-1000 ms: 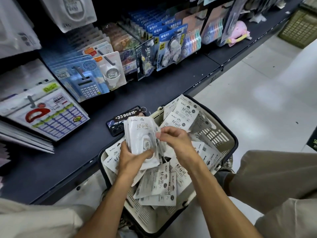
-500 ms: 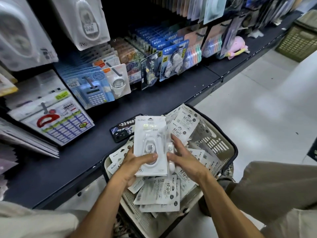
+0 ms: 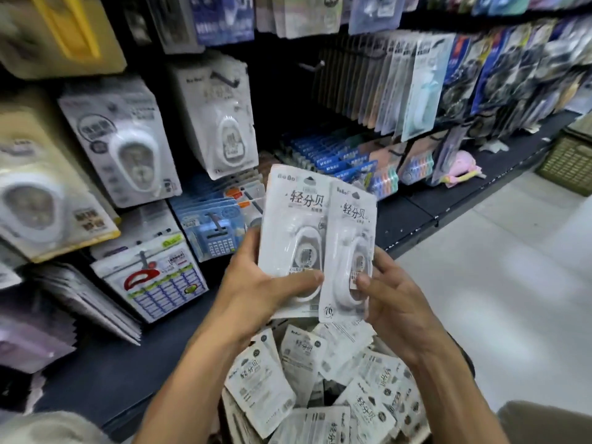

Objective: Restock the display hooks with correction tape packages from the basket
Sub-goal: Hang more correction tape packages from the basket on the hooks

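Note:
I hold two white correction tape packages upright in front of the shelf. My left hand (image 3: 259, 286) grips the left package (image 3: 293, 219), thumb across its lower front. My right hand (image 3: 389, 299) pinches the right package (image 3: 350, 248), which overlaps the left one's edge. Below my hands, several more correction tape packages (image 3: 323, 379) lie loose in the basket, whose rim is mostly hidden. A bare display hook (image 3: 312, 65) sticks out of the dark back panel above the held packages. Similar white packages (image 3: 221, 113) hang to its left.
Rows of hanging stationery packs (image 3: 413, 81) fill the hooks to the right. Blue calculator packs (image 3: 214, 229) and a whiteboard pack (image 3: 157, 280) lean on the dark shelf (image 3: 455, 200). A woven crate (image 3: 570, 161) stands on the pale floor at far right.
Both hands rose from the basket to chest height with the packages, now fanned into two side by side. The view tilted up toward the hooks.

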{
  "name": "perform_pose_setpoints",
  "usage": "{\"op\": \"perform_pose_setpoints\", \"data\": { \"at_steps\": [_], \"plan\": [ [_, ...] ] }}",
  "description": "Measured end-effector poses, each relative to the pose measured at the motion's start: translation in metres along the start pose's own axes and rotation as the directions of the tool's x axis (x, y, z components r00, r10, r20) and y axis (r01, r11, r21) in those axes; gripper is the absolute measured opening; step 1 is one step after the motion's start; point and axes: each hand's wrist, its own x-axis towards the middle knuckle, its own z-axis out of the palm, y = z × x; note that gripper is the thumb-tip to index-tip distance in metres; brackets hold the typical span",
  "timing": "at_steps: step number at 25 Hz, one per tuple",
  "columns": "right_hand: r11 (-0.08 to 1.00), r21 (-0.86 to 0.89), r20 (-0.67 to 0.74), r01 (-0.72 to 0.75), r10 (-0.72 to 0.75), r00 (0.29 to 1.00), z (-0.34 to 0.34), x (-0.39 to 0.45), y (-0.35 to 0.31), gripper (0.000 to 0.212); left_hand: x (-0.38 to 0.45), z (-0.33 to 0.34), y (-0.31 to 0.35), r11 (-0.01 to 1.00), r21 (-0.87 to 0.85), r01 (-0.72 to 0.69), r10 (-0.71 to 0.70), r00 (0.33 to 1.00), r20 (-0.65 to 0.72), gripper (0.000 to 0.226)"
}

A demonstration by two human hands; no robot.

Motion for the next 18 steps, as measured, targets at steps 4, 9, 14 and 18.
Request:
{"op": "perform_pose_setpoints", "data": {
  "at_steps": [4, 9, 14, 18],
  "plan": [
    [0.988, -0.089, 0.155, 0.123, -0.108, 0.982, 0.055, 0.017, -0.045, 0.064, -0.002, -0.042, 0.080, 0.980, 0.041, -0.196, 0.198, 0.977, -0.075, 0.078],
    [0.926, -0.348, 0.010, 0.143, -0.149, 0.989, 0.112, 0.046, -0.082, 0.053, -0.018, -0.100, 0.107, 0.966, -0.088, -0.243, 0.215, 0.945, -0.246, 0.091],
    [0.817, -0.572, -0.077, 0.075, -0.145, 0.986, 0.150, 0.082, -0.100, 0.014, -0.036, -0.114, 0.100, 0.964, -0.156, -0.215, 0.168, 0.949, -0.267, 0.095],
    [0.801, -0.597, -0.128, 0.046, -0.151, 0.980, 0.151, 0.076, -0.102, 0.011, -0.034, -0.122, 0.100, 0.955, -0.227, -0.189, 0.133, 0.961, -0.242, 0.093]
  ]
}}
